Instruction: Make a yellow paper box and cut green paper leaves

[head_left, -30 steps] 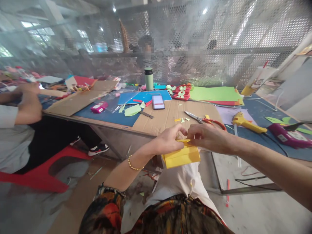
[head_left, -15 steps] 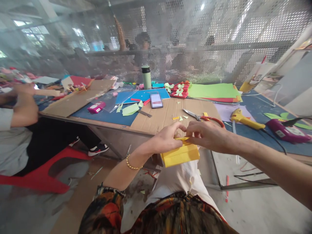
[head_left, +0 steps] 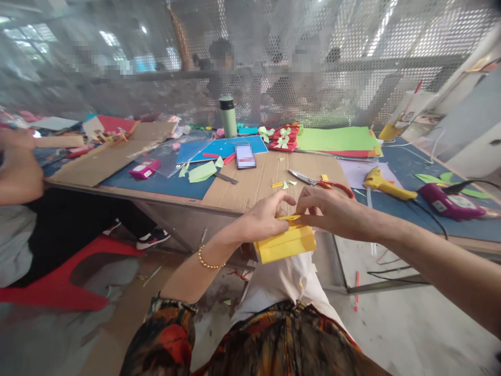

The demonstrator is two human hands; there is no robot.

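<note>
A folded piece of yellow paper [head_left: 287, 245] hangs over my lap, just off the table's front edge. My left hand [head_left: 264, 216] grips its upper left side, thumb along the top fold. From the other side my right hand [head_left: 323, 209] pinches the upper edge between thumb and fingers. Both hands nearly meet at the top of the paper, and my fingers hide part of that fold. Orange-handled scissors [head_left: 321, 183] lie on the cardboard [head_left: 250, 190] just beyond my right hand. Small yellow and green paper scraps are scattered near them.
On the right lie a yellow glue gun [head_left: 391, 186] with a cord and a purple box [head_left: 450, 201]. A phone [head_left: 245, 156], green flask [head_left: 228, 117] and green paper sheets [head_left: 336, 140] are farther back. A co-worker's arm [head_left: 19, 167] is at left, above a red stool [head_left: 70, 277].
The view has shifted slightly, so the table's things sit a little farther left and higher. Both hands keep hold of the yellow paper, with little change in their grip.
</note>
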